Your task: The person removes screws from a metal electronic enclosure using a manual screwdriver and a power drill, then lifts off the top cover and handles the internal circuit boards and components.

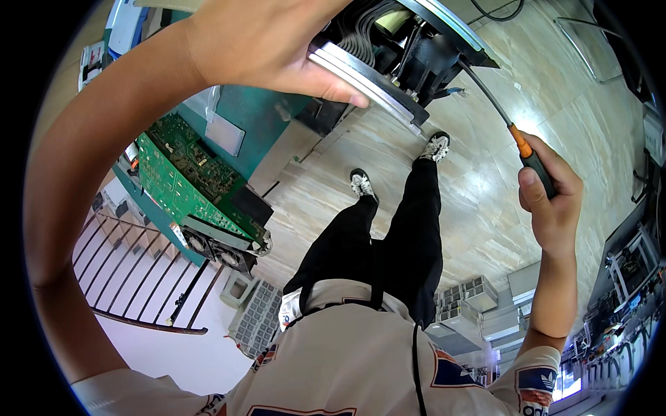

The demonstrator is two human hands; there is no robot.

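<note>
An electronic unit (368, 78) with silver metal rails, grey cables and dark inner parts is at the top centre. My left hand (270, 48) grips its near rail, the thumb lying along the metal; the other fingers are largely out of sight. In my right hand (558, 197), on the right, is a screwdriver (531, 156) with an orange and black handle. Its long shaft points up and left, and the tip meets or overlaps the right side of the unit. Whether it sits on a screw I cannot tell.
To the left, a green circuit board (187, 173) with black fans (220, 255) lies on a teal-topped bench (267, 114). Below it is a curved metal rack (139, 277). Grey crates (479, 295) stand on the tiled floor (312, 236). Equipment lines the right edge.
</note>
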